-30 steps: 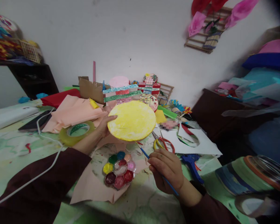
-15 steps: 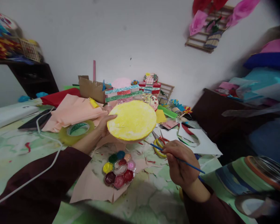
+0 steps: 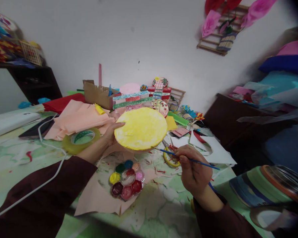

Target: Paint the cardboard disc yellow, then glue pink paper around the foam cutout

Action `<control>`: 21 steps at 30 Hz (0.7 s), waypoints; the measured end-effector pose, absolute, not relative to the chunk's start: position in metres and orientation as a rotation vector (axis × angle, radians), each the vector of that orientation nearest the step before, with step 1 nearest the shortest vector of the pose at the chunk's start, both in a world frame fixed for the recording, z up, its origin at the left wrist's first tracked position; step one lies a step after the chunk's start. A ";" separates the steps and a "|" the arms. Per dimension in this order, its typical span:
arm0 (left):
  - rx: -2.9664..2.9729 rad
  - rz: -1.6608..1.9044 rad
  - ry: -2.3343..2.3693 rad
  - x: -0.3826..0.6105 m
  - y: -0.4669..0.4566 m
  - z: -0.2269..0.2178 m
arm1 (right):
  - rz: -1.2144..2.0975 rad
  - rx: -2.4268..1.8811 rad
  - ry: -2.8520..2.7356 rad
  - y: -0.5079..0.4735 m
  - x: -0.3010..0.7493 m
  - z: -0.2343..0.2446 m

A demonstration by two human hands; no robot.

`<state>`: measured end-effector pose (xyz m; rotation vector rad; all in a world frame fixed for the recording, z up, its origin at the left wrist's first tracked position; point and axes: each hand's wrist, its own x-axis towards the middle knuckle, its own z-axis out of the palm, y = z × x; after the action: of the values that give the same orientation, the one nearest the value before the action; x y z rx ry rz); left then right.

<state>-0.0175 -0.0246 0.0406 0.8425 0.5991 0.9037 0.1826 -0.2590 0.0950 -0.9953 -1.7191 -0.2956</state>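
My left hand (image 3: 111,134) grips the left edge of a yellow-painted disc (image 3: 141,128), thumb on its face and the other fingers hidden behind. The disc is held up above the table, its face tilted toward me, with paler streaks in the paint. In my right hand (image 3: 195,170) a thin blue paintbrush (image 3: 169,152) is pinched, its tip at the disc's lower right edge. Below the disc, a flower-shaped paint palette (image 3: 127,178) with several coloured wells rests on a piece of peach paper (image 3: 94,201).
Yellow-handled scissors (image 3: 169,158) lie near my right hand, beside white paper scraps (image 3: 220,148). A tape roll (image 3: 81,140) sits by my left forearm, under which runs peach crepe paper (image 3: 76,119). A large jar (image 3: 260,185) stands at right. A white cable (image 3: 52,178) crosses my left sleeve.
My right hand has risen slightly, bringing the brush tip up to the disc's lower right edge. The disc and my left hand have barely moved.
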 end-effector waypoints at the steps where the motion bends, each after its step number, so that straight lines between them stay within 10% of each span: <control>1: 0.840 0.907 0.595 -0.018 -0.025 0.041 | -0.308 -0.993 -1.709 -0.260 0.183 0.095; 21: 1.135 0.972 0.485 -0.015 -0.024 0.032 | -0.610 -0.982 -1.335 -0.261 0.211 0.107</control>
<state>-0.0150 -0.0241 0.0320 1.1353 0.4853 0.9724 0.2109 -0.2606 0.1068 -0.9824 -1.3348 -0.6100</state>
